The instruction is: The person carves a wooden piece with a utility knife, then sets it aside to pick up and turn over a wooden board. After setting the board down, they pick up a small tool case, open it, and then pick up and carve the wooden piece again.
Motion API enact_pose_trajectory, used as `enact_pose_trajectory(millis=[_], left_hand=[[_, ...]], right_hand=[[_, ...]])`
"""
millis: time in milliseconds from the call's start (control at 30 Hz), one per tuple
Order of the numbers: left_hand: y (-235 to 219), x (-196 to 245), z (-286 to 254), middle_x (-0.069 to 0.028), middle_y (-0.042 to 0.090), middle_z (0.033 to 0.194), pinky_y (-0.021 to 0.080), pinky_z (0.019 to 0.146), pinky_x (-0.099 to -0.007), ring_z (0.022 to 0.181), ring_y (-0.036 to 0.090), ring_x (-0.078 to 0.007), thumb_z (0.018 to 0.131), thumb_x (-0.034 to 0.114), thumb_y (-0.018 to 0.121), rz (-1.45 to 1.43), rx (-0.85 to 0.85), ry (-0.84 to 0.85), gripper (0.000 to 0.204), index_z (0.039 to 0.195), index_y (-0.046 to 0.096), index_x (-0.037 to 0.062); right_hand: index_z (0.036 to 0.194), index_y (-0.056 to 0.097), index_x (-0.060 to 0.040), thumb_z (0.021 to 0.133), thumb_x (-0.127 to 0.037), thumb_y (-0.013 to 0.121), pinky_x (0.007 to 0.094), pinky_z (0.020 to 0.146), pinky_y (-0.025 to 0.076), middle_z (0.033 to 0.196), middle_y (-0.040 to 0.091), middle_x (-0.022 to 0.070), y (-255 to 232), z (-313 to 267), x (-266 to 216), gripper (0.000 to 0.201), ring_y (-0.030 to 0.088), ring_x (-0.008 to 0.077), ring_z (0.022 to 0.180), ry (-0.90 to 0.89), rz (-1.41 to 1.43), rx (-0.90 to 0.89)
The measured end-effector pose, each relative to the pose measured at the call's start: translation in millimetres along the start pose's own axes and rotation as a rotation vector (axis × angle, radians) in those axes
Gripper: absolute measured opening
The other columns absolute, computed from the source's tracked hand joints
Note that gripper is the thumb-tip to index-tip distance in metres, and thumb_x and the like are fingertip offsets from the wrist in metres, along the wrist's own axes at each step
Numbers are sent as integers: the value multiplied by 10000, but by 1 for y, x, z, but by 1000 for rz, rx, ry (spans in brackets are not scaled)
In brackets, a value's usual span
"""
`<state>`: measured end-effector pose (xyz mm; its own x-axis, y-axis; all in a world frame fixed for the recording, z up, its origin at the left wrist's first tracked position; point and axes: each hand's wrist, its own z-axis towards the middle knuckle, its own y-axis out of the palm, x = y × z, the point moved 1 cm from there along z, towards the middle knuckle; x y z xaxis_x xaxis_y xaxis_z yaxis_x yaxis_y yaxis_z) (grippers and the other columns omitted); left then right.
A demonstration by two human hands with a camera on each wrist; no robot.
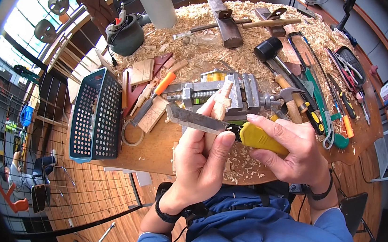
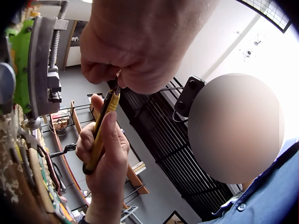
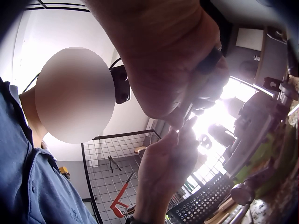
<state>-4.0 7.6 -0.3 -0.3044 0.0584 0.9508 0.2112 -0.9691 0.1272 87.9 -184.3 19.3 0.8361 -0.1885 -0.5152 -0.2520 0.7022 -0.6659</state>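
Note:
A yellow-handled utility knife point(image 1: 262, 139) with a long, wide blade point(image 1: 198, 120) is gripped by the right hand point(image 1: 294, 150). The left hand point(image 1: 203, 162) holds a small carved wooden piece point(image 1: 222, 101) upright, its top showing above the fingers. The blade crosses in front of the wood, pointing left, with the left thumb against the blade's base. In the left wrist view the right hand point(image 2: 110, 151) wraps the yellow knife point(image 2: 99, 140), close to the left hand point(image 2: 135, 51). In the right wrist view both hands meet, and the contact is hard to make out.
Beyond the hands stands a metal vise point(image 1: 240, 92). A dark green perforated basket point(image 1: 94, 115) is at the left, beside wood blocks and an orange-handled chisel point(image 1: 165, 83). A black mallet point(image 1: 267, 48), a hammer point(image 1: 290, 95), saws and wooden planes point(image 1: 227, 27) lie among shavings.

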Motion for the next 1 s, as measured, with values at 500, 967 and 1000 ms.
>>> enact_pose_trajectory(millis=[500, 967, 1000], left_hand=[[-1, 0, 5, -164, 597, 1419, 447, 1058, -298, 1256, 562, -161, 1018, 46, 643, 70, -1, 85, 540, 1490, 433, -111], [0, 0, 6, -151, 638, 1360, 459, 1033, -288, 1217, 584, -152, 1013, 40, 650, 84, 16, 93, 525, 1479, 452, -101], [-1, 0, 6, -145, 640, 1358, 462, 1026, -284, 1212, 586, -149, 1014, 42, 652, 111, 19, 114, 514, 1471, 462, -100]], right_hand=[[1362, 645, -30, 833, -256, 841, 383, 516, 496, 740, 628, 102, 1, 0, -1, 608, 624, 262, 572, -6, -55, 27], [1355, 649, -24, 839, -267, 837, 391, 521, 498, 737, 629, 111, 0, -1, 0, 601, 628, 271, 574, 15, -64, -4], [1355, 649, -24, 839, -267, 837, 391, 521, 498, 737, 629, 111, 1, 0, 0, 601, 628, 271, 574, 14, -64, -4]])
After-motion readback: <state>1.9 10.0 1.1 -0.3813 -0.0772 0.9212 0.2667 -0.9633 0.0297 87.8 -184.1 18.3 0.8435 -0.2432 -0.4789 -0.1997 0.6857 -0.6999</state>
